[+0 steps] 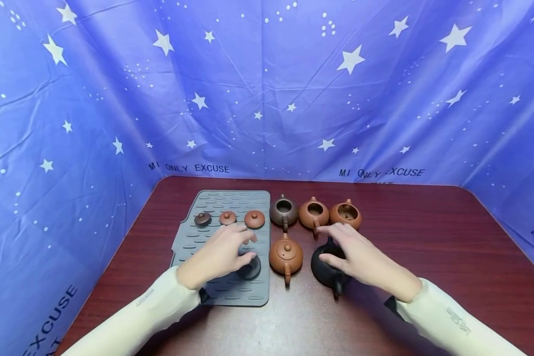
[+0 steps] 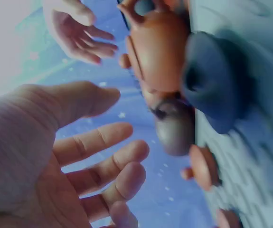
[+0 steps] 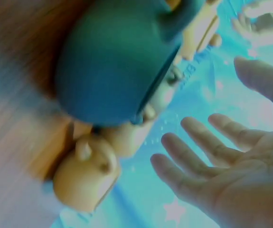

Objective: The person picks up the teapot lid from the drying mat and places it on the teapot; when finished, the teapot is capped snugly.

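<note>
My left hand [image 1: 218,252] hovers over the grey mat with its fingers spread and loosely bent. Just below it lies a black lid [image 1: 251,270], partly hidden by the hand; the left wrist view shows the lid [image 2: 217,83] apart from the fingers. Over a black teapot [image 1: 319,267] without a lid is my right hand [image 1: 358,254], its fingers extended. The right wrist view shows a gap between that hand [image 3: 226,166] and the dark teapot body [image 3: 112,61]. Neither palm holds anything. Between the hands stands an orange-brown teapot [image 1: 286,259] with its lid on.
The ridged grey mat [image 1: 231,198] also bears a dark brown lid [image 1: 202,219] and two reddish lids, one small [image 1: 228,217] and one larger [image 1: 254,219]. Behind stand a lidless dark brown teapot [image 1: 277,213] and two lidless orange-brown ones [image 1: 308,221]. A starred blue cloth [image 1: 267,133] encloses the table.
</note>
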{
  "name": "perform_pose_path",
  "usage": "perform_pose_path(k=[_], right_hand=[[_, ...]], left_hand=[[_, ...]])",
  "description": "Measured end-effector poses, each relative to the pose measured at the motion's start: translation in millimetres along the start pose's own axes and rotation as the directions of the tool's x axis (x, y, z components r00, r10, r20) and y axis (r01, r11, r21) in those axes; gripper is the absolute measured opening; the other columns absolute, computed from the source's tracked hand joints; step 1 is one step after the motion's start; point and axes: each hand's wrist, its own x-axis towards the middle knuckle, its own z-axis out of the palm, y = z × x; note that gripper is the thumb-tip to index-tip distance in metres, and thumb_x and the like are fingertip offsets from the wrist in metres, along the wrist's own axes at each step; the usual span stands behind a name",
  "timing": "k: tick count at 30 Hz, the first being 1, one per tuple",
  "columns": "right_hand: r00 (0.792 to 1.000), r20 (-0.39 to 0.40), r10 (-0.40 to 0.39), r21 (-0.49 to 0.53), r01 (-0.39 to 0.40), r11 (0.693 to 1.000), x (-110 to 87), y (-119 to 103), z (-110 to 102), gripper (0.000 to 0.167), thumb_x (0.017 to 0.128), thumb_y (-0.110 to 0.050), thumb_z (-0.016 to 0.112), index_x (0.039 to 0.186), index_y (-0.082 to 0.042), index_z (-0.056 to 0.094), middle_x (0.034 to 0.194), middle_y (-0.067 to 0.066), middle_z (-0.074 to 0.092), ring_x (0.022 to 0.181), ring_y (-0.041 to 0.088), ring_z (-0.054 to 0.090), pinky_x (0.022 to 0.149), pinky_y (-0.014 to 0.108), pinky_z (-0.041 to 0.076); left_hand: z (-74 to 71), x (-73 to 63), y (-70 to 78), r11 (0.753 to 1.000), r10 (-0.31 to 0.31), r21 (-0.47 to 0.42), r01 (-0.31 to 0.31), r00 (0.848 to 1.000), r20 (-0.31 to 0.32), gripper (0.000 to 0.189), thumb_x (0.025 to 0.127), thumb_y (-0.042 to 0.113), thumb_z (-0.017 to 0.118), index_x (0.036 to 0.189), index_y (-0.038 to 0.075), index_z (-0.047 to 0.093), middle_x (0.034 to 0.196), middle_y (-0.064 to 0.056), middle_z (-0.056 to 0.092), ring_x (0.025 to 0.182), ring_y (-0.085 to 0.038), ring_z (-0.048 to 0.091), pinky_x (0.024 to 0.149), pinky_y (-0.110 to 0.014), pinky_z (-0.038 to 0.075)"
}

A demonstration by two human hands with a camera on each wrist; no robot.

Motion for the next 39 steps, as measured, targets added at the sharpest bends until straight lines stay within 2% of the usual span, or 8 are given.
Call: perform_pose_path(k=[5,9,14,21,28,33,39], right_hand=[[0.998,-0.066,0.011,0.004,-0.011,1.0,-19.5,10.9,-7.6,0.05,0.083,-0.024,0.074,0.125,-0.005,0.055,0.115,0.006,0.057,0.106,0.022,0.052,0.086,0.044,0.043],[0.994,-0.108,0.02,0.003,-0.02,1.0,-32.2,17.7,-3.0,0.049,0.081,-0.022,0.075,0.122,-0.004,0.056,0.119,0.008,0.057,0.112,0.026,0.051,0.089,0.047,0.042],[0.991,-0.136,0.008,-0.007,-0.009,1.0,-41.8,21.7,7.3,0.05,0.079,-0.021,0.077,0.122,-0.004,0.057,0.116,0.005,0.058,0.11,0.024,0.053,0.087,0.044,0.042],[0.988,-0.156,-0.001,-0.011,-0.001,1.0,-45.7,26.1,14.7,0.048,0.078,-0.019,0.078,0.12,-0.005,0.059,0.113,0.001,0.059,0.106,0.019,0.053,0.086,0.041,0.043],[0.985,-0.17,-0.032,-0.016,0.03,0.999,-48.0,31.3,18.8,0.046,0.076,-0.017,0.079,0.116,-0.004,0.061,0.11,0.0,0.06,0.104,0.017,0.054,0.086,0.034,0.041],[0.982,-0.183,-0.039,-0.013,0.037,0.999,-49.3,33.6,21.8,0.047,0.075,-0.016,0.08,0.116,-0.003,0.061,0.11,0.001,0.06,0.104,0.016,0.055,0.087,0.03,0.04],[0.984,-0.175,-0.014,0.0,0.014,1.0,-49.6,33.2,23.9,0.045,0.076,-0.015,0.079,0.116,-0.003,0.061,0.112,0.0,0.058,0.104,0.015,0.056,0.086,0.03,0.042]], left_hand=[[4.5,-18.7,-12.0,1.0,-0.007,-0.029,0.008,1.0,0.016,0.025,0.08,0.028,0.075,0.101,0.015,0.069,0.088,0.002,0.061,0.076,-0.012,0.058,0.071,-0.035,0.047],[8.5,-24.7,-17.9,0.999,-0.023,-0.048,0.024,1.0,0.018,0.028,0.079,0.027,0.077,0.103,0.014,0.069,0.086,0.003,0.06,0.078,-0.014,0.057,0.072,-0.036,0.047],[11.0,-25.7,-19.3,0.996,-0.033,-0.081,0.036,0.999,0.038,0.028,0.078,0.027,0.078,0.102,0.014,0.069,0.087,0.003,0.059,0.081,-0.014,0.058,0.072,-0.034,0.048],[20.9,-25.1,-21.8,0.999,0.007,-0.047,-0.005,0.999,0.04,0.023,0.077,0.026,0.078,0.096,0.017,0.069,0.084,0.006,0.057,0.078,-0.01,0.054,0.069,-0.031,0.047],[23.8,-25.1,-23.2,0.999,0.008,-0.049,-0.005,0.998,0.068,0.016,0.08,0.026,0.076,0.092,0.02,0.067,0.086,0.009,0.056,0.079,-0.009,0.055,0.07,-0.031,0.047],[24.3,-25.1,-21.7,0.998,0.04,-0.04,-0.037,0.997,0.06,0.012,0.081,0.023,0.075,0.088,0.021,0.066,0.087,0.01,0.055,0.079,-0.008,0.053,0.07,-0.03,0.047],[25.2,-25.2,-19.6,0.998,0.048,-0.037,-0.046,0.998,0.044,0.01,0.082,0.021,0.074,0.085,0.021,0.064,0.085,0.01,0.053,0.076,-0.008,0.053,0.068,-0.03,0.047]])
